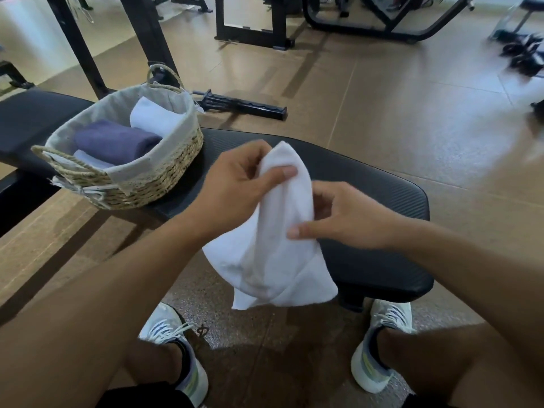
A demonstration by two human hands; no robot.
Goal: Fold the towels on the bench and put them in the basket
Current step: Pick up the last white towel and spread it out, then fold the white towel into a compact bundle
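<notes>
A white towel (276, 260) hangs in the air over the near edge of the black padded bench (368, 201). My left hand (235, 189) grips its top end, thumb across the cloth. My right hand (347, 219) pinches the towel's right edge halfway down. The woven basket (164, 178) with a cloth lining stands on the bench to the left. Inside it lie a rolled purple towel (114, 142), a white towel (156, 116) behind it, and another white one (91, 159) partly hidden beneath.
Black gym machine frames (253, 33) stand on the brown floor behind the bench, and a black bar piece (241, 104) lies on the floor. My two feet in white sneakers (379, 348) rest on the floor below the bench edge.
</notes>
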